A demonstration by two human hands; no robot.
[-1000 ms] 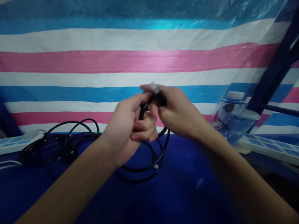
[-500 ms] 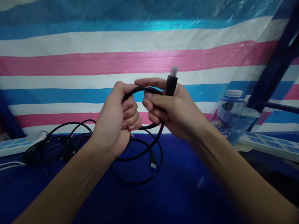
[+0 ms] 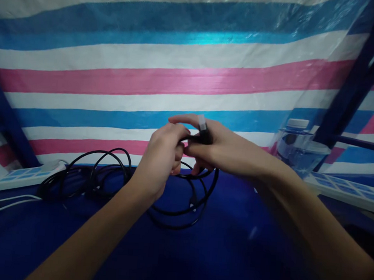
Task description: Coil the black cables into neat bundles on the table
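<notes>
A black cable (image 3: 214, 185) runs between my two hands above the blue tabletop, its loop hanging below them. My left hand (image 3: 165, 151) is closed around the cable, thumb and forefinger at the stretch leading across to the other hand. On the right, my right hand (image 3: 217, 144) grips the same cable near its end, with the forefinger reaching out over the left hand. The cable's plug (image 3: 203, 130), black with a pale capped tip, sticks up from the right hand and is slightly blurred. Below the hands, another connector (image 3: 193, 204) lies within the loops.
Coiled black cables (image 3: 88, 175) lie at the left, beside white cords (image 3: 9, 204). At the right stand a clear bottle (image 3: 291, 141) and a clear cup (image 3: 313, 159). A striped plastic sheet (image 3: 178, 84) hangs behind, between dark blue posts (image 3: 354, 79).
Both hands have turned over and come closer together, slightly lower. The plug has tipped from upright to leaning left, and the cable's arc between the hands has flattened.
</notes>
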